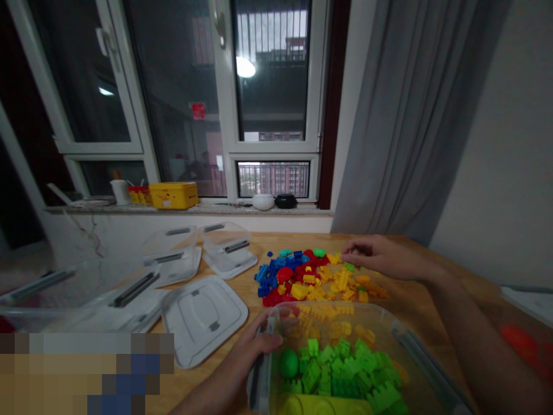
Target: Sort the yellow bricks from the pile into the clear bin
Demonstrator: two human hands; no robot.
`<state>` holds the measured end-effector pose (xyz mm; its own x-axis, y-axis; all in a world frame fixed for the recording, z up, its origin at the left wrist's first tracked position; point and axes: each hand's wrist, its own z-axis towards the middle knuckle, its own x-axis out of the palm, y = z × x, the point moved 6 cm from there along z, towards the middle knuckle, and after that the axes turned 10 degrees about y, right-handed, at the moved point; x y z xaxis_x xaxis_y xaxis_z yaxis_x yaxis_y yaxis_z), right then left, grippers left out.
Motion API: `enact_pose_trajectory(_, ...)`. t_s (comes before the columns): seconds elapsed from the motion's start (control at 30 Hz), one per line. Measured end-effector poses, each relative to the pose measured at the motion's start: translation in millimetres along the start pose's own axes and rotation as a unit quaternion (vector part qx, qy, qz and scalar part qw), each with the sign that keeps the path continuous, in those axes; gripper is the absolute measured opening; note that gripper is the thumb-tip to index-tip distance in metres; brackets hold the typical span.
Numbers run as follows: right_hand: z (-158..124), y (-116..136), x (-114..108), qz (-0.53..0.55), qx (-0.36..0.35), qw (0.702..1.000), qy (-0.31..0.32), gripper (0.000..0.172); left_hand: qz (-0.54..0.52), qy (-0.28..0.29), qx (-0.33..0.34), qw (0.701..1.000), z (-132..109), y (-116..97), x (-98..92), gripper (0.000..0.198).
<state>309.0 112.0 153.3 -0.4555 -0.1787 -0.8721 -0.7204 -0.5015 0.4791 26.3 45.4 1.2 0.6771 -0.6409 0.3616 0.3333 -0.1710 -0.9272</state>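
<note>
A clear plastic box [380, 311] stands close in front of me, with bright green building blocks [341, 369] and a green ball-like piece [289, 363] inside. My left hand [263, 337] grips its left wall near the far corner, thumb over the rim. Beyond the box, my right hand [374, 256] hovers at the right edge of a loose block pile, fingers bent and apart, with nothing visible in them. Yellow blocks [343, 280] lie beneath it, and a small green block [349, 267] is close to the fingertips. Blue blocks [268, 276] and red blocks [285, 275] spread to the left.
On the left of the wooden table [436, 305] lie a white lid [207, 317] and several clear boxes, among them one at the back [224, 236]. A yellow case [173, 196], a white pot [263, 201] and a black pot [286, 200] line the windowsill. A grey curtain [389, 115] hangs behind.
</note>
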Motion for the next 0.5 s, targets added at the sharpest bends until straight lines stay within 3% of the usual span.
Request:
enact_pose_trajectory(0.07,12,-33,5,-0.014,0.031,0.999,0.008,0.043,0.006,-0.007,0.007,1.000,3,5,-8.9,0.061)
enact_pose_trajectory(0.23,28,-116,22,-0.068,0.188,0.979,0.042,0.017,0.040,0.016,0.011,0.999,15,24,-40.8,0.063)
enact_pose_trajectory(0.4,27,-164,46,-0.071,0.267,0.955,0.110,0.004,0.053,0.036,0.012,0.998,18,31,-50.7,0.060)
enact_pose_trajectory(0.5,25,-183,58,-0.076,0.299,0.942,0.134,0.010,0.023,0.036,0.013,0.999,17,32,-47.5,0.061)
